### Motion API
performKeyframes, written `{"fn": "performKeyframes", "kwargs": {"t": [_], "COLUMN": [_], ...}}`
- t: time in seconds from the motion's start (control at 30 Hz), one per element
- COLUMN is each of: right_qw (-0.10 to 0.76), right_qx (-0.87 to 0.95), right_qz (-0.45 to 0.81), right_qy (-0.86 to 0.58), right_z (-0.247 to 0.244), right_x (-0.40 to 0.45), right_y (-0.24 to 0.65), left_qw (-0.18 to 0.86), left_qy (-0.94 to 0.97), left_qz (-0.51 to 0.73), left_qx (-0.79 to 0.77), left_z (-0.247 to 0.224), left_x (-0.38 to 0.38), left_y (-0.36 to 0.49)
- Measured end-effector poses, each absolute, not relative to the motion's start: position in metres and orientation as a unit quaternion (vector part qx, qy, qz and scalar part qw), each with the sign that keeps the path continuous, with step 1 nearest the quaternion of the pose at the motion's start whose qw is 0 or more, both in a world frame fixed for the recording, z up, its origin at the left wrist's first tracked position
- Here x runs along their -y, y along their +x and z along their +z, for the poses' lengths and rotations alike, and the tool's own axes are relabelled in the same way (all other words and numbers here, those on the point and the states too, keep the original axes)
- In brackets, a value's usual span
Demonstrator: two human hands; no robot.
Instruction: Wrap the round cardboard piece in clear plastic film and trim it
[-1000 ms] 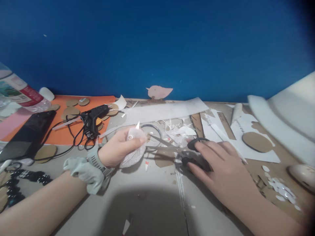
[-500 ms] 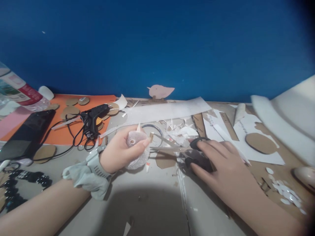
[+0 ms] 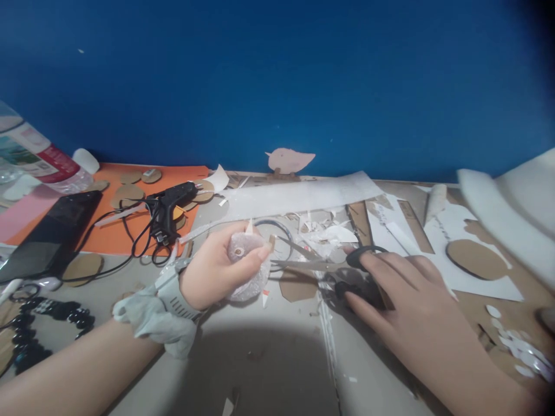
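My left hand (image 3: 217, 266) is closed around a small rounded figure wrapped in whitish foam or bubble sheet (image 3: 248, 283), with a round eye-like spot and a pointed white tip on top. A small tan piece (image 3: 272, 241) sticks out by my left thumb. My right hand (image 3: 403, 300) has its fingers in the black handles of a pair of scissors (image 3: 303, 264). The blades are parted and point left at the figure, their tips close to the tan piece. Whether they touch it, I cannot tell.
A black glue gun (image 3: 167, 208) lies on orange paper (image 3: 117, 225) with cardboard discs. Left are a dark phone (image 3: 52, 231), a plastic bottle (image 3: 47, 156) and a beaded bracelet (image 3: 30, 335). A pink bird cutout (image 3: 290, 160) stands by the blue wall. White foam strip (image 3: 299, 193) and scraps lie behind.
The view has shifted slightly, so everything sits a little further right. The right hand and scissors have moved slightly away from the figure; both grips stay the same.
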State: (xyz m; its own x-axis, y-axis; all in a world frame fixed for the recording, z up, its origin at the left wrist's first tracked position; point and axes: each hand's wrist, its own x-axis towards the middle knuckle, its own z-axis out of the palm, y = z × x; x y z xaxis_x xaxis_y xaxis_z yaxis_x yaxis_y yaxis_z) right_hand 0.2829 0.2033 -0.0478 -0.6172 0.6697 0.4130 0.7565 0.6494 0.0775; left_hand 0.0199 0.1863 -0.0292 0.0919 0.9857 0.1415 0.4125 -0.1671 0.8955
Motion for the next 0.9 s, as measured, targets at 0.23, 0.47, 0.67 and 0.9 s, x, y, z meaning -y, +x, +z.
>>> {"fn": "performKeyframes", "kwargs": {"t": [0.23, 0.47, 0.67, 0.9], "right_qw": [0.18, 0.176, 0.161, 0.165], "right_qx": [0.887, 0.889, 0.883, 0.88], "right_qz": [-0.121, -0.097, -0.091, -0.089], "right_qy": [-0.407, -0.413, -0.431, -0.436], "right_z": [-0.0478, -0.0466, -0.0477, -0.0493], "right_x": [-0.203, -0.2027, -0.2013, -0.2027], "right_y": [0.2828, 0.2827, 0.2835, 0.2833], "left_qw": [0.347, 0.344, 0.334, 0.325], "left_qy": [0.649, 0.649, 0.654, 0.655], "left_qz": [0.412, 0.399, 0.389, 0.377], "left_qx": [-0.538, -0.549, -0.556, -0.569], "left_z": [-0.0282, -0.0274, -0.0283, -0.0296], "left_x": [-0.1867, -0.1859, -0.186, -0.1855], "left_y": [0.0206, 0.0212, 0.0214, 0.022]}}
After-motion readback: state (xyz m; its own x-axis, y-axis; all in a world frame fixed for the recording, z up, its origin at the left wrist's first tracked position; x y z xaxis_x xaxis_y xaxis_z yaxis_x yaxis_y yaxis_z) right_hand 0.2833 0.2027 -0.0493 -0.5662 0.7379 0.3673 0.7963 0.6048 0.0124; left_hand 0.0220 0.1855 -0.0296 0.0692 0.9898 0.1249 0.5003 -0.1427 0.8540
